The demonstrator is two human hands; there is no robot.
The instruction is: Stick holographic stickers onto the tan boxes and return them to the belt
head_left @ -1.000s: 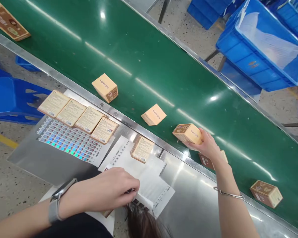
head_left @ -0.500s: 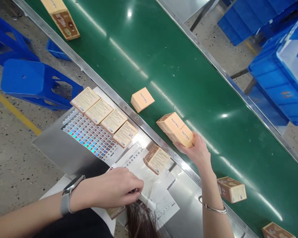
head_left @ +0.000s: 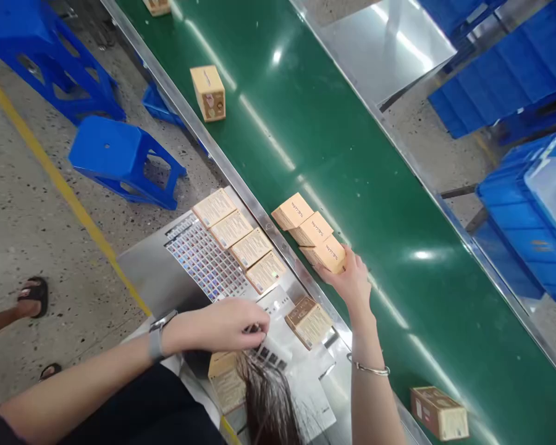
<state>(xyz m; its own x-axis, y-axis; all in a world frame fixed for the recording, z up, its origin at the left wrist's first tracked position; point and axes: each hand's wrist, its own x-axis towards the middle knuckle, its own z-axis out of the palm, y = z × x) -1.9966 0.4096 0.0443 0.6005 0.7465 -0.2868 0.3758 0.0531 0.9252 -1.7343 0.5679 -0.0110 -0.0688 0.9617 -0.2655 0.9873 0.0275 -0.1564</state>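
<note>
My right hand point(head_left: 354, 284) is closed round the near end of a small tan carton point(head_left: 332, 253) on the green conveyor belt. Against that carton stand a middle carton point(head_left: 315, 228) and a far carton point(head_left: 294, 210), the three forming a slightly staggered row. Over the metal side table, my left hand point(head_left: 234, 324) pinches a curled strip of labels point(head_left: 274, 357) with dark printed squares. Loose hair partly covers the strip. A single carton point(head_left: 309, 321) lies to its right, and several cartons point(head_left: 252, 247) line the table edge beside a sheet of small stickers point(head_left: 204, 256).
The belt point(head_left: 380, 185) runs diagonally between metal rails, bearing a carton point(head_left: 208, 93) up the line and another carton point(head_left: 439, 413) down it. A carton point(head_left: 227, 383) is by my lap. A blue stool point(head_left: 106, 148) stands left, blue crates point(head_left: 528, 191) right. Another person's foot point(head_left: 30, 296) shows at left.
The two cartons at my right hand now touch the third, which stood apart. The label strip has turned, showing its printed squares. The whole view has shifted.
</note>
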